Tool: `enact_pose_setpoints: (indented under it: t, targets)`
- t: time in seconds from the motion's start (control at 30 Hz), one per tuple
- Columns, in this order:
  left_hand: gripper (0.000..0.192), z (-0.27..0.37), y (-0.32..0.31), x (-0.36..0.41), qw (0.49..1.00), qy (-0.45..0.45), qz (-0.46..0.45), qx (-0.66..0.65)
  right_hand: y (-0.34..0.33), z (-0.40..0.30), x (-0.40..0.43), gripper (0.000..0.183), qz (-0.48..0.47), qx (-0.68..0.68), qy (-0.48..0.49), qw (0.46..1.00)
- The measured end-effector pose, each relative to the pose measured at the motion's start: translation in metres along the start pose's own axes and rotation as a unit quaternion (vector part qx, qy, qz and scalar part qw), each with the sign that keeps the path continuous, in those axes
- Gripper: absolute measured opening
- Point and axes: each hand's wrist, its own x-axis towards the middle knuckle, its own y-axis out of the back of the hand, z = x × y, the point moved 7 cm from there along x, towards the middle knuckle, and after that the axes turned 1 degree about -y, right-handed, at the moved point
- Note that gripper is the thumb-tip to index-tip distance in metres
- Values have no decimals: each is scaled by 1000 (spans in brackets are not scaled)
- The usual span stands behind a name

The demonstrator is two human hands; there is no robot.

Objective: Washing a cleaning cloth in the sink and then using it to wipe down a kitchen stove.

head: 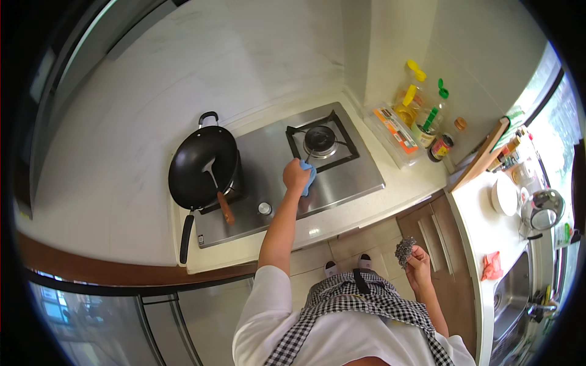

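Observation:
My left hand [295, 175] grips a blue cloth [309, 178] against the stainless-steel gas cooktop [270, 155], just in front of the right burner [320, 141]. A black square pan support [350, 137] surrounds that burner. Held out over the floor, my right hand [419, 265] pinches a steel wool scourer [404, 251]. A black wok [197, 169] rests on the left burner, tilted, with its long handle towards me. Inside it leans a metal spatula [210, 171] with a wooden handle. One silver control knob [264, 208] shows; my left arm may hide another.
Oil and sauce bottles [425, 119] and a clear plastic box [396, 135] stand right of the cooktop. On the right counter are a wooden board [478, 155], a white bowl [504, 196], a glass jar [542, 210] and a red cloth [491, 266] beside the sink [512, 293].

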Motion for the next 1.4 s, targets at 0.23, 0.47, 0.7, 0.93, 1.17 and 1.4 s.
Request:
enact_pose_setpoints:
  t: [0.23, 0.47, 0.7, 0.93, 1.17, 1.4]
  targets:
    - [26, 7, 38, -36, 987, 8, 138, -86, 2, -10, -6, 15, 2, 69, -48, 996]
    - [26, 70, -9, -82, 991, -50, 91, -88, 48, -15, -23, 24, -45, 50, -56, 996]
    - [31, 100, -43, -100, 982, 67, 140, -106, 131, -54, -56, 28, 14, -20, -79, 997]
    - [36, 62, 5, -104, 963, 53, 257, -58, 179, -74, -55, 18, 16, 1, -81, 997]
    - [41, 19, 34, -62, 960, 46, 277, -19, 158, -72, -29, 16, 23, 12, -64, 998]
    - [31, 3, -10, -18, 986, 52, 156, -17, 113, -67, 2, 17, 15, 1, -62, 998]
